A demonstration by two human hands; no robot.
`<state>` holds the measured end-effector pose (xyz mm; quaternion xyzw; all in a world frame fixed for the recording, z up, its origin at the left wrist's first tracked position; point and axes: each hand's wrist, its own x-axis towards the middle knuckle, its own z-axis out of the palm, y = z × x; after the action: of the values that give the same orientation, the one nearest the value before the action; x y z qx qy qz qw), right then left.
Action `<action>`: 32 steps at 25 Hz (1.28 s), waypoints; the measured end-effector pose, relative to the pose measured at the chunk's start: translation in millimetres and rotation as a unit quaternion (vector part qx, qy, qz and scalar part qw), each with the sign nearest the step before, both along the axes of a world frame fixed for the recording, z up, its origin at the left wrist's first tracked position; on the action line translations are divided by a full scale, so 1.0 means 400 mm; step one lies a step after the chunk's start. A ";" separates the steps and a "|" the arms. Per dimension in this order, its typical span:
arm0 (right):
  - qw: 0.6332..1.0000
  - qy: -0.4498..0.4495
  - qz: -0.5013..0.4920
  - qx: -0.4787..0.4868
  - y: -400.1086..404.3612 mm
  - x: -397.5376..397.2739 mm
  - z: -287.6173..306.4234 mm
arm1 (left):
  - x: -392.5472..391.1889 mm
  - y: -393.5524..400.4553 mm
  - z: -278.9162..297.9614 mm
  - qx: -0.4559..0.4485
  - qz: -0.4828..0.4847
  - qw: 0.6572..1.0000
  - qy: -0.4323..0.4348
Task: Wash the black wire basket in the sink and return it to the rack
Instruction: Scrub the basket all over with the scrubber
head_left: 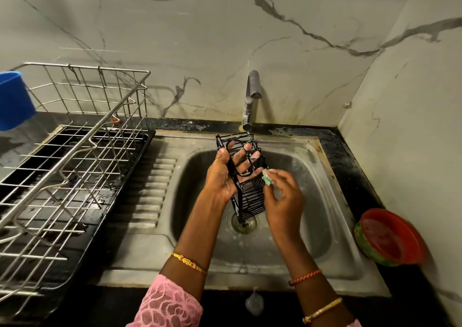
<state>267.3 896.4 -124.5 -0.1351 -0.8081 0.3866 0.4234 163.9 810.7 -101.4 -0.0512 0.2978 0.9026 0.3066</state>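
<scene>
Right hand (283,196) pinches sponge (267,178) against black wire basket (250,191); left hand (225,174) grips it.

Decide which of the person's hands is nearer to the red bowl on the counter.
The right. The right hand pinches a green scrubber over the sink, on the red bowl's side. The left hand holds the black wire basket, farther away.

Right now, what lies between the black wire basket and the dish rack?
Head view: only the sink's ribbed steel drainboard lies between the black wire basket and the dish rack.
</scene>
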 end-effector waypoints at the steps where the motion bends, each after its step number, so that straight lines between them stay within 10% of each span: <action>1: 1.000 0.003 -0.013 -0.009 0.002 -0.003 -0.003 | 0.000 -0.002 0.000 0.003 -0.001 1.000 0.003; 23: 0.993 0.097 -0.065 -0.015 0.027 -0.009 -0.056 | -0.016 -0.017 0.005 0.008 0.058 0.997 -0.052; 28: 0.993 0.055 0.078 0.071 -0.064 0.019 -0.107 | -0.009 -0.003 0.003 -0.002 0.044 0.998 -0.047; 32: 0.996 0.077 -0.036 -0.002 0.017 -0.016 -0.051 | -0.006 -0.020 -0.003 -0.013 0.042 0.998 -0.033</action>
<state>260.9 903.2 -144.7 -0.1349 -0.7669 0.3821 0.4976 161.6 802.5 -102.6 -0.0978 0.2971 0.9085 0.2770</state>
